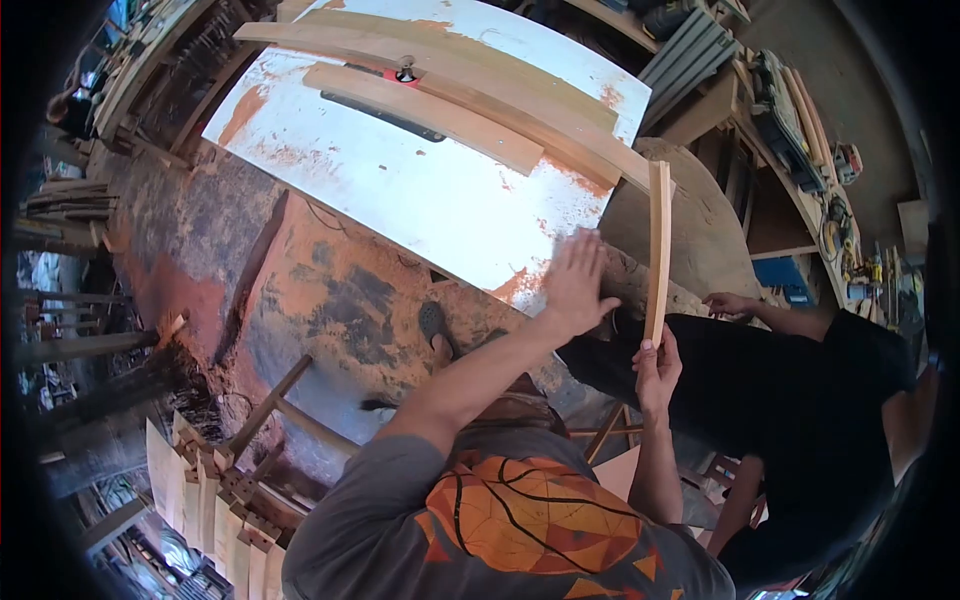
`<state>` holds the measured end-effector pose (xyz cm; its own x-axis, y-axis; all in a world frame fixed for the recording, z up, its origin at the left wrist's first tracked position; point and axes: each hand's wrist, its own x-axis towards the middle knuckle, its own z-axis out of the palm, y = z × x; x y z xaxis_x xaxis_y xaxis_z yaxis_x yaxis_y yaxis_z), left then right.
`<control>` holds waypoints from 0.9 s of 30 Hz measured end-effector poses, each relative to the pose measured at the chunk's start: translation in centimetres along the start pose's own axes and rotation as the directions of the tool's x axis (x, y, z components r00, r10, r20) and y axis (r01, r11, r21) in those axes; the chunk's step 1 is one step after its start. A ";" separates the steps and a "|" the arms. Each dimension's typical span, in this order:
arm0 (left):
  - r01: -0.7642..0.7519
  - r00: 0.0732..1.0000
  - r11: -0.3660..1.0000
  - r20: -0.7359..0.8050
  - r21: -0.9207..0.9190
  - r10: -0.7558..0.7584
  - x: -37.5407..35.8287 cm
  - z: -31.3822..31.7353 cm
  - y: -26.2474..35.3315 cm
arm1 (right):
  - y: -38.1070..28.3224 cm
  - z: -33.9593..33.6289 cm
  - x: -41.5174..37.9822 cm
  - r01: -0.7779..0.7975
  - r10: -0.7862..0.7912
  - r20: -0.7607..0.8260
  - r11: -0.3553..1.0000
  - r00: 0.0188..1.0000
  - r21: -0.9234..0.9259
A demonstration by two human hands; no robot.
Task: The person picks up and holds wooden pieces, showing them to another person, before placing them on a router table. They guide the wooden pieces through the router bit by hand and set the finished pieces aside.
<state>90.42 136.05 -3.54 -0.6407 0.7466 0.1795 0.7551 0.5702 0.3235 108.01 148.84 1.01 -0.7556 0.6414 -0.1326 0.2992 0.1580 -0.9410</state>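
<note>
My left hand (577,285) is spread flat, slightly blurred, over the near right corner of a white worktable (440,190) dusted with orange sawdust. Its fingers hold nothing. In my right hand (656,372) is the lower end of a slim wooden strip (660,250), pinched between thumb and fingers and standing nearly upright in view. The strip's upper end overlaps the end of a long wooden board (480,95) laid across the table. A router bit (405,72) pokes up beside that board, and a shorter wooden board (430,118) lies in front of it.
A person in black clothes (760,390) stands close on my right, one hand (730,305) near the table. Cut wood pieces (225,510) are stacked at lower left. Shelves with power tools (835,235) line the right side. Sawdust covers the floor (330,290).
</note>
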 end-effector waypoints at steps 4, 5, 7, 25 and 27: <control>0.082 0.996 0.996 0.040 -0.039 -0.080 -3.5 -1.3 -1.1 | 1.3 -0.1 0.0 -0.016 0.019 0.051 0.997 0.999 -0.071; 0.082 0.996 0.996 0.034 -0.034 -0.081 -4.6 -2.0 -1.7 | 1.6 0.0 -0.1 0.013 -0.008 0.066 0.997 0.998 -0.080; 0.184 0.983 0.980 0.024 -0.072 -0.183 -7.3 -3.7 -3.7 | 1.4 0.1 -0.7 0.015 -0.007 0.080 0.996 0.997 -0.092; 0.961 0.269 0.253 0.170 -0.112 -0.948 -27.0 -9.2 -27.6 | -4.9 4.9 2.0 -0.102 0.151 0.247 0.974 0.957 -0.203; 0.742 0.668 0.492 -0.558 0.455 -0.492 -24.8 -6.9 -27.1 | -4.4 6.0 3.3 -0.111 0.136 0.234 0.987 0.963 -0.117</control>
<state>84.91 99.69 -10.32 -0.8770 0.0271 0.4797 -0.0404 0.9907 -0.1300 100.75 145.76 2.88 -0.8230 0.4633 -0.3286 0.4474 0.1724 -0.8775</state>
